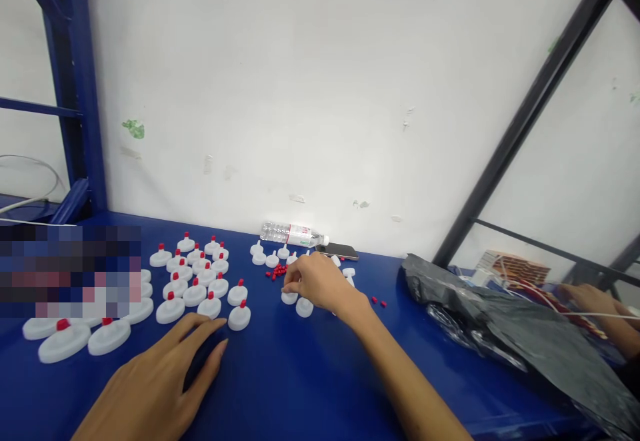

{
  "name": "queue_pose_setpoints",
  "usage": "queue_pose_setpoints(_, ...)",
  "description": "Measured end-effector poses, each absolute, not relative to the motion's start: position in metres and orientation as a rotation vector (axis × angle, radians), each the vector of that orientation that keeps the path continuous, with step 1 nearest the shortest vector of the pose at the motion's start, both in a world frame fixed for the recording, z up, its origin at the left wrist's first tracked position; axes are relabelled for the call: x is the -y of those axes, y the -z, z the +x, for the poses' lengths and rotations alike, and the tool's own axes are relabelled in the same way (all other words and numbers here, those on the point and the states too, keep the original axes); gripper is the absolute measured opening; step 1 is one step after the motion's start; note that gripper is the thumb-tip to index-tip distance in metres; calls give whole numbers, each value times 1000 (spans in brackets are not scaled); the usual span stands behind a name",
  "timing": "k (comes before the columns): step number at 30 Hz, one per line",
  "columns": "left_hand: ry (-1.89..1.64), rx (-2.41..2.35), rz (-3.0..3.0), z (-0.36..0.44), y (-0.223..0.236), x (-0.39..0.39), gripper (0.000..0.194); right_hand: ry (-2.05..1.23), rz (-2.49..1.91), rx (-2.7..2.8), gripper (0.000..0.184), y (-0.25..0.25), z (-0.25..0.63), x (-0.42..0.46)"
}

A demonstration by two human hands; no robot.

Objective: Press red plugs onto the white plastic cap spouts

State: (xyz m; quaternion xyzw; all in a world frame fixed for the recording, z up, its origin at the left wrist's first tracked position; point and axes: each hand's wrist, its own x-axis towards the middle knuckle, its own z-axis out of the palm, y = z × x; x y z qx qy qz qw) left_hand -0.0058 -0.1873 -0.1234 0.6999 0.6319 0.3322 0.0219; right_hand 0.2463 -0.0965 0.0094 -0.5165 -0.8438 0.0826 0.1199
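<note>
My left hand (pixel 167 374) rests low over the blue table, thumb and fingers apart with nothing between them. Just beyond its fingertips stands a white nozzle lid with a red tip (pixel 239 316), one of several such lids spread across the left side. My right hand (pixel 315 281) is bent down with its fingers pinched at the top of a white nozzle lid (pixel 289 297); the fingers cover its spout. Close beside it lies another white lid (pixel 305 307) without a red tip. Small red caps (pixel 278 270) lie in a loose pile behind the hand.
A clear plastic bottle (pixel 295 234) lies by the wall, with a dark phone (pixel 338 251) beside it. Grey plastic sheeting (pixel 500 321) covers the right side. A blue metal post (pixel 83 88) rises at left. Another person's hand (pixel 590 299) shows at far right.
</note>
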Motion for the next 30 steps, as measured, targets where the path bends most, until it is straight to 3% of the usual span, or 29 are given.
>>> queue_pose_setpoints(3,-1110,-1956,2169,-4,119,188,64,-350,-1375,2457,1,-9,242,100)
queue_pose_setpoints(7,-1262,-1857,2175,-1,104,194,69,-889,-892,2329,15,-4,228,113)
queue_pose_setpoints(12,-1223,-1682,2266,3,97,196,43,-1279,-652,2299,30,-1,215,127)
queue_pose_setpoints(15,-1319,-1693,2322,2,102,195,42,-1044,-822,2342,34,-8,223,121)
queue_pose_setpoints(18,-1316,-1761,2374,0,107,194,49,-383,-1258,2399,35,-14,239,106)
queue_pose_setpoints(20,-1234,-1810,2379,-1,109,193,55,-89,-1501,2410,22,-13,249,95)
queue_pose_setpoints(23,-1171,-1870,2351,-2,111,190,58,-66,-1601,2451,4,-6,259,84)
queue_pose_setpoints(27,-1149,-1860,2363,-2,112,188,57,-69,-1606,2483,15,3,259,79)
queue_pose_setpoints(30,-1144,-1834,2380,-2,111,189,55,-80,-1593,2499,11,8,257,77)
